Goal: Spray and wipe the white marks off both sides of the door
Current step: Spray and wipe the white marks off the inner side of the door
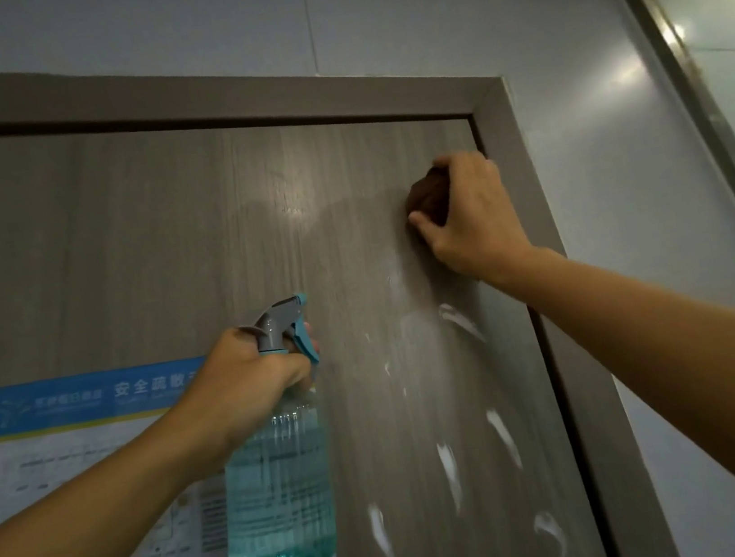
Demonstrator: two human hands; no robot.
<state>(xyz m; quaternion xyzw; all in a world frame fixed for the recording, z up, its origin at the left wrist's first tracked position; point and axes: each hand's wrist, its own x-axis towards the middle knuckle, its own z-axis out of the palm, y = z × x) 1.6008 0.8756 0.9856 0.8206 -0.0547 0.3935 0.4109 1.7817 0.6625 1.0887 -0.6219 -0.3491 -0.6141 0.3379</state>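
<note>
Head view: right hand (472,216) presses a clutched brown cloth (427,199) to the door (161,236), left hand (248,384) gripping the spray bottle (278,494); dry rubbing may just smear lower white marks (449,470).

Door (139,244): grey-brown wood grain, shut in a matching frame (208,100). White marks (449,467) streak it below the right hand's fingers (454,171) and to the right of the left hand's fingers (303,372); up between them the surface has a wet sheen. Safety poster (71,466) with blue header stuck on, left of and below the left fingers.
</note>
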